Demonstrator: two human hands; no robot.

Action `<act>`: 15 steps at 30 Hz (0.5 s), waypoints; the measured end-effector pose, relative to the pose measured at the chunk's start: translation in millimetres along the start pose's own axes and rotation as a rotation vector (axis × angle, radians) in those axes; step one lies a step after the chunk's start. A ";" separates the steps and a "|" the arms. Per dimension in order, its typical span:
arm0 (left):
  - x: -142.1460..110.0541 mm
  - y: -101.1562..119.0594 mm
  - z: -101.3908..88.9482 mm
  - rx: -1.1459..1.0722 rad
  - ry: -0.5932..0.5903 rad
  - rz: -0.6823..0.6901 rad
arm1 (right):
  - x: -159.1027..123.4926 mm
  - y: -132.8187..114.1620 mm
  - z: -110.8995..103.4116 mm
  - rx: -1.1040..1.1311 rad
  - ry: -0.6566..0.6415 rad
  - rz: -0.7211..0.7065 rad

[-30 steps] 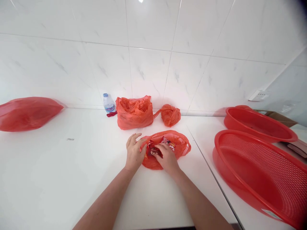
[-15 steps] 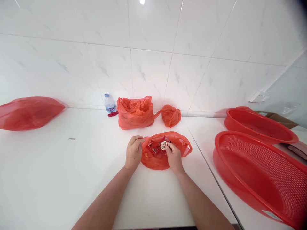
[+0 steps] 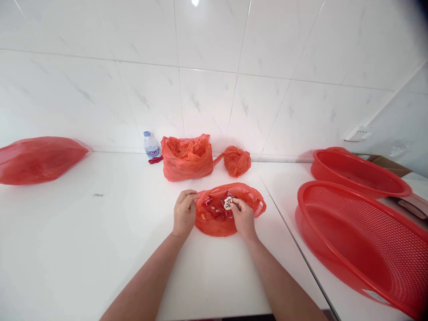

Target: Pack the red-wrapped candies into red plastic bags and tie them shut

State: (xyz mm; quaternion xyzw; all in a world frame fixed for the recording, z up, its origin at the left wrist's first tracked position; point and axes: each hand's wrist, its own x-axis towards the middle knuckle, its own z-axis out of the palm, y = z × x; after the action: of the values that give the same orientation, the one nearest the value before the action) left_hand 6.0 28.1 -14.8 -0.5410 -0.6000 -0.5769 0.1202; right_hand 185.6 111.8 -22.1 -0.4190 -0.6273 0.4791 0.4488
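Observation:
A small red plastic bag (image 3: pixel 249 200) lies open on the white counter (image 3: pixel 83 249) in front of me, with several small red wrapped packets (image 3: pixel 214 208) inside. My left hand (image 3: pixel 183 214) pinches the bag's left rim, fingers closed on the plastic. My right hand (image 3: pixel 242 218) rests on the bag's near side and pinches a small white-and-red packet (image 3: pixel 228 202) between thumb and fingers over the opening.
A fuller red bag (image 3: pixel 187 157), a knotted red bag (image 3: pixel 236 160) and a small water bottle (image 3: pixel 150 146) stand by the tiled wall. A large flat red bag (image 3: pixel 38 158) lies far left. Two big red perforated baskets (image 3: pixel 361 243) (image 3: pixel 359 171) sit to the right.
My right hand, earlier flat on the packets, has drawn back and now pinches one small packet. My left hand closed on the bag's rim. Little has moved in the last half second.

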 end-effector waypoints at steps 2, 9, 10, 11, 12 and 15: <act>-0.2 -0.3 0.1 -0.005 0.004 -0.001 | -0.3 1.5 0.4 0.022 0.002 0.010; -0.5 -1.5 0.4 -0.009 0.018 -0.005 | -2.9 0.0 -0.2 -0.393 0.121 -0.354; -0.5 -1.5 0.4 -0.009 0.018 -0.004 | -3.8 -1.2 0.4 -0.439 0.126 -0.429; -0.6 -1.5 0.3 -0.009 0.017 -0.002 | -4.8 -2.3 1.3 -0.474 0.120 -0.495; -0.6 -1.4 0.2 -0.008 0.016 -0.001 | -5.9 -3.1 2.6 -0.502 0.106 -0.547; -0.8 -0.7 -0.3 -0.002 0.018 0.003 | -9.1 -2.3 8.0 -0.574 0.012 -0.641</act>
State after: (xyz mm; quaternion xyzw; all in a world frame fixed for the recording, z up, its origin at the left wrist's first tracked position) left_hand 5.5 27.6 -15.7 -0.5369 -0.5973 -0.5823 0.1258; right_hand 179.8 100.9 -22.3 -0.3135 -0.8310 0.1190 0.4438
